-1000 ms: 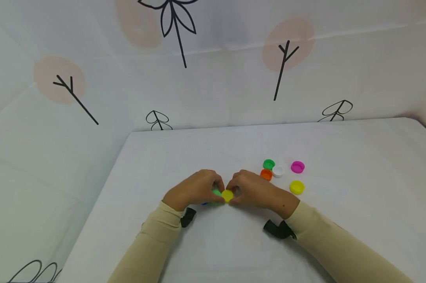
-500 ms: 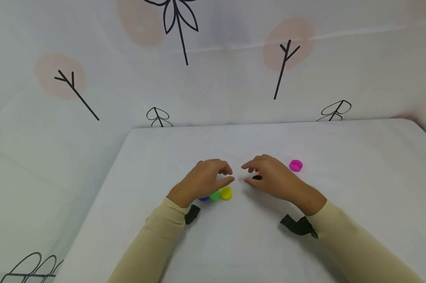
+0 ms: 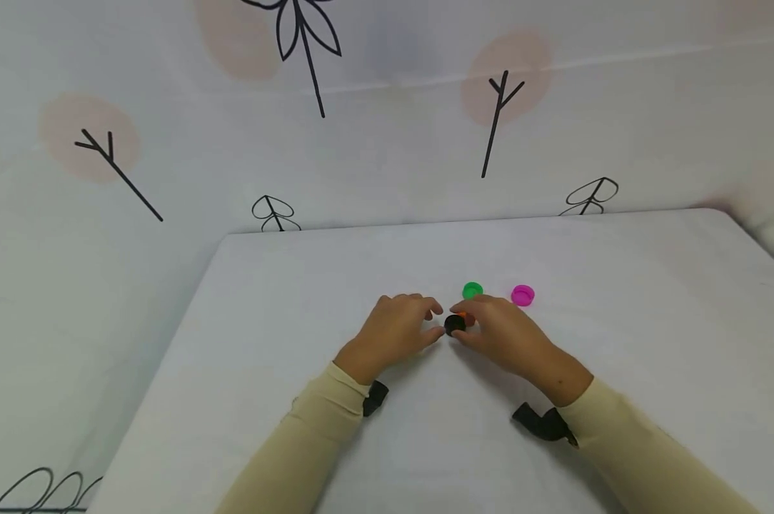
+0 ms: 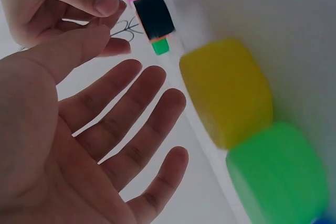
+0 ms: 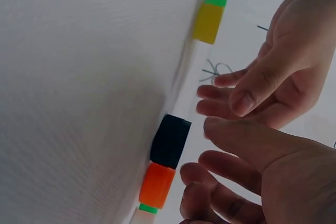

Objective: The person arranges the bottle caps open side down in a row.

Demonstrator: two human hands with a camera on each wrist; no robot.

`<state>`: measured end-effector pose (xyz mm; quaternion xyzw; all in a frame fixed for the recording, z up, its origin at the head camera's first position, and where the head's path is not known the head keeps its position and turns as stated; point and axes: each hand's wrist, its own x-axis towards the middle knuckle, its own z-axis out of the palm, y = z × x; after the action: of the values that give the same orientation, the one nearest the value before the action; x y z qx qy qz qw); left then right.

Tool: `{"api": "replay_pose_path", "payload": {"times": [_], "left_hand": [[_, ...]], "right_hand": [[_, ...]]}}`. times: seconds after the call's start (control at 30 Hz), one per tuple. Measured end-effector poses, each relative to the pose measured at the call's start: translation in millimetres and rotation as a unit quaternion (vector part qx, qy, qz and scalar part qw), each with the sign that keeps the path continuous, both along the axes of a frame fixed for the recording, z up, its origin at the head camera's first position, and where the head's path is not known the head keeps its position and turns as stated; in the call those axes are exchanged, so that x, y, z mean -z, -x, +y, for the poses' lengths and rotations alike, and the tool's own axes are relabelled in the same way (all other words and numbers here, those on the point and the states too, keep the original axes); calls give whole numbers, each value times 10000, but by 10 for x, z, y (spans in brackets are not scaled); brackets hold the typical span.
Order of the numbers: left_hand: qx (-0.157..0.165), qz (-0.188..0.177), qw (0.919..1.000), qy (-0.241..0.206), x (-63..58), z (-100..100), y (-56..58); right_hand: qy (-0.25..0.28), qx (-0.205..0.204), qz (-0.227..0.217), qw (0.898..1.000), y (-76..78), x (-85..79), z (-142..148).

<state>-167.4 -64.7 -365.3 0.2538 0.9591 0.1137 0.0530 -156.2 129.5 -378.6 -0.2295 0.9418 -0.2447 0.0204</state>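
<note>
The left hand (image 3: 396,330) and right hand (image 3: 505,335) are bare. Long, plain beige sleeves (image 3: 650,446) reach both wrists, creased near the left cuff (image 3: 343,383). A black fitting (image 3: 544,424) juts from each cuff, the right one longer and bent.

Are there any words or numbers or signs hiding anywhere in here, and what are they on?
None that I can read.
The black cap, orange cap and yellow cap show no lettering.
The pink cap is too small to tell.
The black lines on the backdrop are plant-like drawings, not letters.
</note>
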Motion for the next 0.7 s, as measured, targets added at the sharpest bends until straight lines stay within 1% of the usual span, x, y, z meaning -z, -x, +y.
{"api": "replay_pose_path", "payload": {"times": [0.17,0.37,0.53,0.7], "left_hand": [[-60,-46,9999,94,17,53,-39],[-11,-4,9998,208,60,89,-59],[21,-9,9996,295,97,94,-66],[30,-54,9995,317,77,85,-79]], "right_hand": [[-112,-104,20,9999,-9,30,-34],[-209,-62,-104,9997,-18,27,-33],[-101,-106,-176,9997,-8,65,-24],[-52,-144,-237,9996,6,85,-25]]}}
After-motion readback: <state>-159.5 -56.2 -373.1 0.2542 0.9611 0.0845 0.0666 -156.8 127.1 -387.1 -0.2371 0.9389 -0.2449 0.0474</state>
